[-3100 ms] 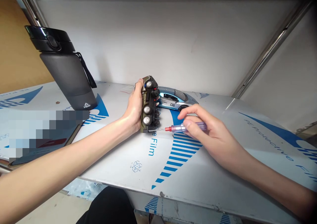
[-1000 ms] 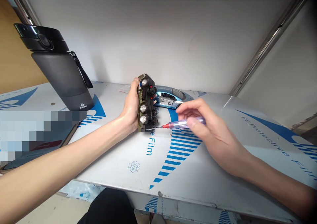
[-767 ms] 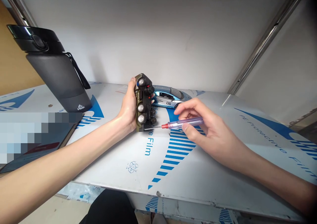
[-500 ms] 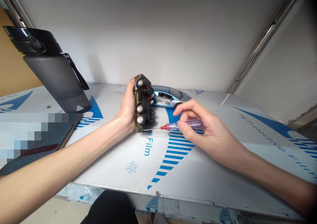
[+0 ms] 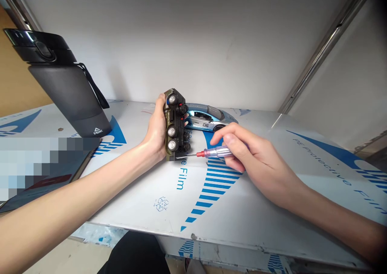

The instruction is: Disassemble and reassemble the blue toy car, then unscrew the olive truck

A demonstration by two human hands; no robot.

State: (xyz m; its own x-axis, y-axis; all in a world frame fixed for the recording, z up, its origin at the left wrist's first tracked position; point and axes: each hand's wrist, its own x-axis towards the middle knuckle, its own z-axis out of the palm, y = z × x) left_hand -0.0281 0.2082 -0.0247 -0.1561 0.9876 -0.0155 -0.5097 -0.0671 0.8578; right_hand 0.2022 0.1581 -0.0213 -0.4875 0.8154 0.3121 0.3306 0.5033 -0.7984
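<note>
A dark green toy truck [image 5: 169, 120] stands on end in my left hand [image 5: 155, 132], its wheels and black underside turned to the right. My left fingers wrap behind it, and a few fingertips show past its far side. In my right hand [image 5: 244, 149] is a screwdriver [image 5: 216, 152] with a clear purple handle and a red collar, gripped between thumb and fingers. Its thin shaft points left, and the tip meets the truck's underside near the lower end. Behind the truck sits a blue and silver toy car [image 5: 208, 118] marked 06.
A tall black water bottle [image 5: 72, 100] with a strap stands at the left. In front of it lies a dark flat object [image 5: 45, 189], partly blurred out. The tabletop [image 5: 130, 201] is covered in printed protective film. A white wall [image 5: 181, 44] rises behind.
My right thumb has moved up and forward along the screwdriver handle, and the fingers have curled more beneath it. The tip stays at the truck's lower end. My left hand holds still.
</note>
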